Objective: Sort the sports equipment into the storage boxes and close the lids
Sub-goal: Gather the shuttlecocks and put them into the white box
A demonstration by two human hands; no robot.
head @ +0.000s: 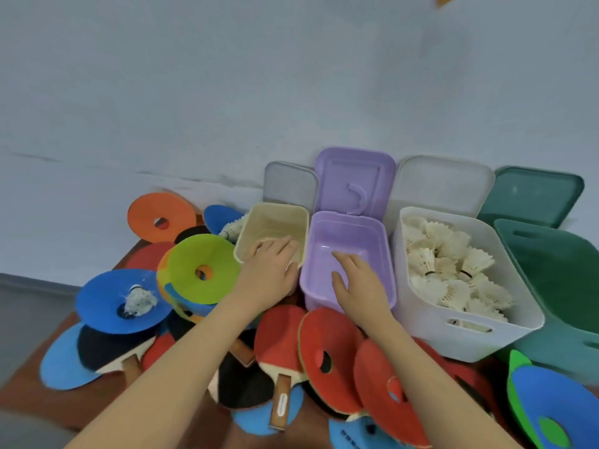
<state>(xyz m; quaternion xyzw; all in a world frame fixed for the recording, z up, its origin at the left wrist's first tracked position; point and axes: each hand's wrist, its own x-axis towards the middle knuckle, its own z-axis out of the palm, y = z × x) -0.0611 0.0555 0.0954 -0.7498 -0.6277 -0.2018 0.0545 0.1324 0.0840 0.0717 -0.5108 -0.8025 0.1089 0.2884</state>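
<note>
Four open storage boxes stand in a row against the wall: a cream box [274, 218], a purple box [348, 234], a white box [466, 341] full of shuttlecocks [453, 267], and a green box [557, 286]. My left hand [269, 270] grips the cream box's near rim, fingers curled inside. My right hand [356, 286] lies over the purple box's near rim, fingers spread above its bare bottom. In front lies a pile of disc cones and table tennis paddles: a lime cone [201, 260], a blue cone [107, 306] carrying a worn shuttlecock [140, 299], and a red paddle [278, 341].
Each lid stands propped behind its box: grey [288, 183], purple [355, 179], white [440, 186], green [534, 196]. An orange cone [158, 215] leans at the back left beside another shuttlecock [231, 230]. Red cones [327, 358] and a blue-green cone [551, 403] crowd the near right.
</note>
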